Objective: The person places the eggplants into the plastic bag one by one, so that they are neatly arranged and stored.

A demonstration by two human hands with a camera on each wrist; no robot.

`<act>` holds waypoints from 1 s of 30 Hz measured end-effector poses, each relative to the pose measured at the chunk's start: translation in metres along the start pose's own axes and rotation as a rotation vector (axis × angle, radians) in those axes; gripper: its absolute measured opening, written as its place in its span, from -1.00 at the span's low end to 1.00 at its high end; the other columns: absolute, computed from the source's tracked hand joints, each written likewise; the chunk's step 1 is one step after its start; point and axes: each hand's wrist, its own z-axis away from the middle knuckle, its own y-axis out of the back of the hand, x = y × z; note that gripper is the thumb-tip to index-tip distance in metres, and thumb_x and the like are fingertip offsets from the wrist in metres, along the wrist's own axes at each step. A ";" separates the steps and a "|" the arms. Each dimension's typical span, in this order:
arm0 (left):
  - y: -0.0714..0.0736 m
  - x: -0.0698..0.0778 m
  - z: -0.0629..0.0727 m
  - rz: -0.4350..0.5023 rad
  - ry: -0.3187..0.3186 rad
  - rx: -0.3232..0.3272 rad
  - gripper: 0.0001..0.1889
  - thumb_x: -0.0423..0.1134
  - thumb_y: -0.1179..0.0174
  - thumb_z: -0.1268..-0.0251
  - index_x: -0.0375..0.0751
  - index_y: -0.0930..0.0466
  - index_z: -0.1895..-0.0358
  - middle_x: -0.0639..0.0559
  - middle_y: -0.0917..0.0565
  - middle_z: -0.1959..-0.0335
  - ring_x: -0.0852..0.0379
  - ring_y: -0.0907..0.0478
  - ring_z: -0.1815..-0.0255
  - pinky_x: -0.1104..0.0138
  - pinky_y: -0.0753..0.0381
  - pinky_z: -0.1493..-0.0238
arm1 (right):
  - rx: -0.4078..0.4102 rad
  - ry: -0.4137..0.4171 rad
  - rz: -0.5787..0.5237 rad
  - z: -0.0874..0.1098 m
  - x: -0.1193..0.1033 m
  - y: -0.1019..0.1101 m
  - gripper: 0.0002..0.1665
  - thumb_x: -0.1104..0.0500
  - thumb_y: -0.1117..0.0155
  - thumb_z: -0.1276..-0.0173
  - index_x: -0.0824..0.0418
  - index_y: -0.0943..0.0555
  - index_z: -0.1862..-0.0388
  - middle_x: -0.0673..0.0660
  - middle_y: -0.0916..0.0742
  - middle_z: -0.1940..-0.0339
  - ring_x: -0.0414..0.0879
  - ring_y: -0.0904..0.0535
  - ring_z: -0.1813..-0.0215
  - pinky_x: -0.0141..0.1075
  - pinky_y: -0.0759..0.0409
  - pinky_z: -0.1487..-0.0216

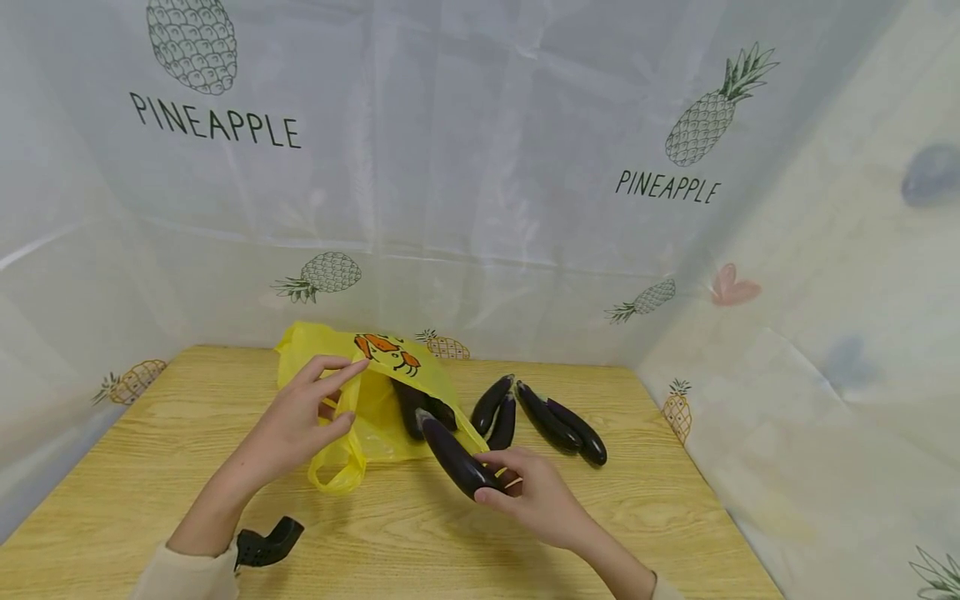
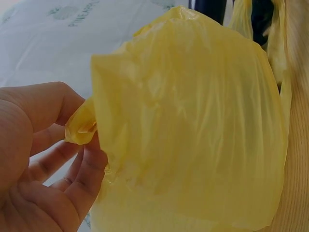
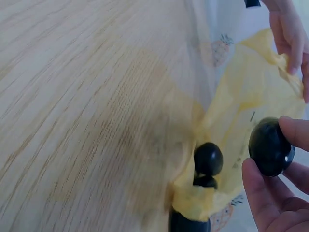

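Observation:
A yellow plastic bag (image 1: 315, 343) with an orange crab print lies on the table, its mouth toward me. My left hand (image 1: 296, 425) holds the bag's edge at the left; in the left wrist view a bunched bit of yellow plastic (image 2: 82, 126) sits between thumb and fingers. With thumb and fingertips my right hand (image 1: 536, 500) pinches a dark purple eggplant (image 1: 456, 457) by its rounded end, its stem end pointing at the bag's mouth. Inside the bag lie other eggplants (image 1: 407, 406), partly hidden by the plastic.
Several more eggplants (image 1: 551, 419) lie on the wooden table (image 1: 390, 550) just right of the bag. Pineapple-printed sheeting (image 1: 465, 192) hangs behind and at both sides. A black device (image 1: 268, 543) shows beside my left wrist.

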 end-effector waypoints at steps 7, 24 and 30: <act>-0.001 -0.001 0.000 -0.012 -0.016 0.008 -0.26 -0.48 -0.37 -0.34 -0.21 -0.40 -0.60 -0.18 -0.40 -0.41 0.14 -0.63 0.13 0.34 -0.75 0.15 | 0.033 0.015 0.033 -0.019 0.002 -0.020 -0.47 -0.04 -0.50 -0.45 0.09 -0.72 -0.33 0.03 -0.75 0.00 -0.15 -0.74 0.08 -0.37 -0.73 0.08; 0.002 0.000 0.001 -0.014 -0.006 0.001 -0.26 -0.46 -0.37 -0.36 -0.19 -0.39 -0.61 -0.17 -0.40 -0.43 0.13 -0.62 0.11 0.31 -0.75 0.12 | 0.125 0.013 0.068 -0.066 0.003 -0.058 -0.47 0.02 -0.52 -0.44 0.18 -0.72 -0.31 0.12 -0.75 0.03 -0.22 -0.71 0.24 -0.39 -0.69 0.20; 0.003 0.001 0.001 -0.017 -0.005 0.003 -0.26 -0.46 -0.38 -0.35 -0.20 -0.40 -0.60 -0.16 -0.40 -0.42 0.13 -0.63 0.11 0.31 -0.76 0.11 | 0.149 0.028 0.062 -0.077 0.000 -0.069 -0.46 0.02 -0.51 -0.44 0.21 -0.71 -0.31 0.16 -0.76 0.05 -0.19 -0.71 0.27 -0.38 -0.68 0.25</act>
